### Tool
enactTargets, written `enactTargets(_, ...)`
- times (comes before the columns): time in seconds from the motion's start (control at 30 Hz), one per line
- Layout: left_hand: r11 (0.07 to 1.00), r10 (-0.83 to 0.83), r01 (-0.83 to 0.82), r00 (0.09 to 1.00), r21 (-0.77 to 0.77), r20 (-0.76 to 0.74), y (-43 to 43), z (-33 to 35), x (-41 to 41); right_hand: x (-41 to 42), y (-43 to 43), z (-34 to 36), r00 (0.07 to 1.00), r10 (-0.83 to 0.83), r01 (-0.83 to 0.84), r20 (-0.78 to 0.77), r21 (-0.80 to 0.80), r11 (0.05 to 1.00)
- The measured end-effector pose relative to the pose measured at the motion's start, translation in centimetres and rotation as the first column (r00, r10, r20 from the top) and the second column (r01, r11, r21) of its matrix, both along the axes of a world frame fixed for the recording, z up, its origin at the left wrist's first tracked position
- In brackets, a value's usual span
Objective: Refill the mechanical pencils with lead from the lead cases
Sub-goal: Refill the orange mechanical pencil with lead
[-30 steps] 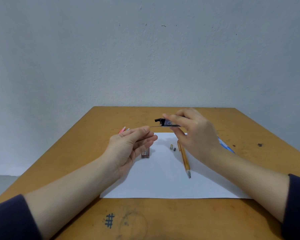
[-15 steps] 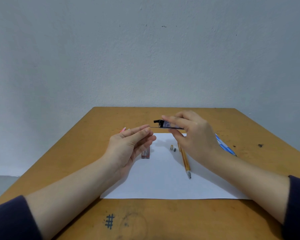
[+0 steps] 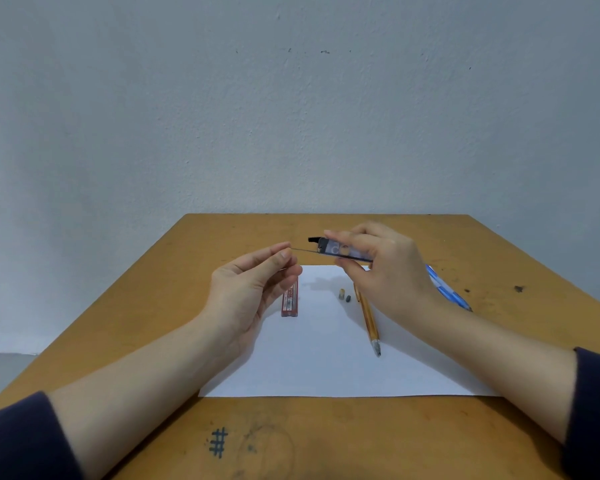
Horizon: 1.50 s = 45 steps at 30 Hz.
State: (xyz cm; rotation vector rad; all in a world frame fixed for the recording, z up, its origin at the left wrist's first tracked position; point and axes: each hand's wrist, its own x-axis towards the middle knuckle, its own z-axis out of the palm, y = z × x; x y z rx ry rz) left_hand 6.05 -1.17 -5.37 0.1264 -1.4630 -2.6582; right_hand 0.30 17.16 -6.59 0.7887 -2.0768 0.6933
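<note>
My right hand [image 3: 385, 271] holds a clear lead case [image 3: 340, 250] with its black cap open, level above the table. A thin lead [image 3: 303, 250] sticks out of the case toward the left. My left hand [image 3: 253, 289] pinches the far end of that lead between thumb and fingers. On the white paper [image 3: 326, 368] lies an orange mechanical pencil [image 3: 369, 323], tip toward me, with its small cap [image 3: 341, 293] and eraser [image 3: 347, 299] loose beside it. A red lead case [image 3: 289, 301] lies on the paper by my left hand. A blue pencil [image 3: 447, 292] is partly hidden behind my right wrist.
The wooden table [image 3: 326, 441] has a drawn hash mark [image 3: 218, 442] near its front edge and dark spots at the right. A grey wall stands right behind the table's far edge.
My left hand has shifted a little left, drawing more of the lead out of the case. My right hand keeps the case in nearly the same place.
</note>
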Motion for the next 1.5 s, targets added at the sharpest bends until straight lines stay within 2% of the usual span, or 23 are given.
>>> enactTargets(0.6,0.989,0.089,-0.101,0.99,-0.112,-0.109,-0.9,0.5,-0.7,-0.3,0.4,0.2,0.983,-0.054,0.067,0.175,-0.066,0.996)
enactTargets(0.83,0.991,0.002,-0.024,0.986,-0.129,-0.167,-0.9,0.7,-0.7,-0.4,0.5,0.3,0.972,-0.073,0.096,0.222,-0.094,0.991)
enactTargets(0.97,0.994,-0.047,0.034,0.991,-0.105,-0.129,-1.0,0.7,-0.6,-0.3,0.5,0.4,0.971,-0.071,0.096,0.228,-0.1,0.99)
enactTargets(1.2,0.978,-0.161,0.151,0.985,-0.144,-0.064,-1.0,0.5,-0.6,0.4,0.3,0.9,0.963,0.043,0.006,0.265,-0.179,0.984)
enactTargets(1.4,0.968,-0.16,0.151,0.987,-0.201,-0.03,-1.1,0.2,-0.8,0.3,0.1,0.9,0.943,0.134,-0.038,0.306,-0.301,0.953)
enactTargets(1.5,0.967,-0.142,0.136,0.99,-0.216,-0.01,-1.1,0.1,-0.8,0.7,0.0,1.1,0.925,0.233,-0.113,0.301,-0.369,0.923)
